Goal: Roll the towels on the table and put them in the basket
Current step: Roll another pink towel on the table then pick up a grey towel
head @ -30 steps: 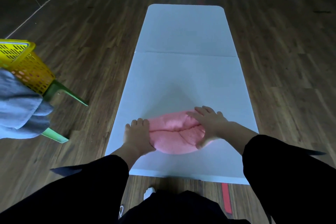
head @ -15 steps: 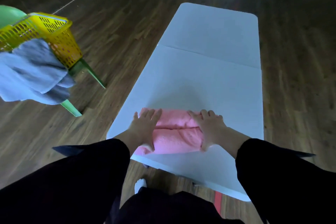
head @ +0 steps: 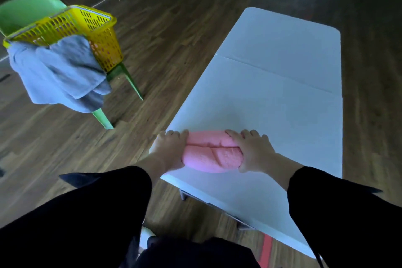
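Note:
A pink towel (head: 212, 154), rolled into a thick bundle, lies near the front left corner of the white folding table (head: 272, 93). My left hand (head: 169, 150) grips its left end and my right hand (head: 253, 151) grips its right end, fingers curled over the top and thumbs under the near side. A yellow plastic basket (head: 95, 28) sits on a green chair (head: 28, 10) to the left of the table. A blue-grey towel (head: 58, 74) hangs over the basket's near rim.
Dark wooden floor surrounds the table. The chair's green legs (head: 132, 87) splay toward the table's left edge. A red strip (head: 265, 250) lies on the floor under the table's near edge. My black sleeves fill the bottom of the view.
Both hands have closed round the ends of the pink roll, which is now tighter. My view has swung left, bringing the basket and chair further into sight.

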A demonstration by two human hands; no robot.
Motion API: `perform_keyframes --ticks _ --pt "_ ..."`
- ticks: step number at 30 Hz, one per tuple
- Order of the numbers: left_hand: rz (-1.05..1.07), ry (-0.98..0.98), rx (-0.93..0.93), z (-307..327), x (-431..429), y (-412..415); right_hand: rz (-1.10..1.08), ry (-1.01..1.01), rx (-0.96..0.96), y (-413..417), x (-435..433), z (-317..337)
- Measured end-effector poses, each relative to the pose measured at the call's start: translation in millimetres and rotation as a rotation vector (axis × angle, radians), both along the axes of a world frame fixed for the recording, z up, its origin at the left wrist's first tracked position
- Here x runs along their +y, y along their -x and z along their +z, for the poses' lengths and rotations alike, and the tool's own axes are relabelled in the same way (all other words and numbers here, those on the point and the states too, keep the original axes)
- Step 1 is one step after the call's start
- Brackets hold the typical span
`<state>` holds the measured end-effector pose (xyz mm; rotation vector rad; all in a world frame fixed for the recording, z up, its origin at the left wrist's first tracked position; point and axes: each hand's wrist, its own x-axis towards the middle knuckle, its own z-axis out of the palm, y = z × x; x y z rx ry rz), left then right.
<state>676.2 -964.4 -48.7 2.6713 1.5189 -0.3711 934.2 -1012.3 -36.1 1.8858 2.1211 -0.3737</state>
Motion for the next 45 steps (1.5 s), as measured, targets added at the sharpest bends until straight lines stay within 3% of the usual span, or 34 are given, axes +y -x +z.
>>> perform_keyframes --ticks 7,20,31,45 --pt "0.181 -0.025 -0.007 19 55 155 0.122 -0.099 0.052 141 81 12" --pt "0.436 -0.036 -0.117 51 117 412 0.373 -0.074 0.089 394 221 23" --pt "0.510 -0.145 -0.066 61 243 530 0.482 -0.174 0.059 514 371 41" --pt "0.422 -0.173 -0.067 84 527 633 0.466 -0.200 0.058 616 647 57"
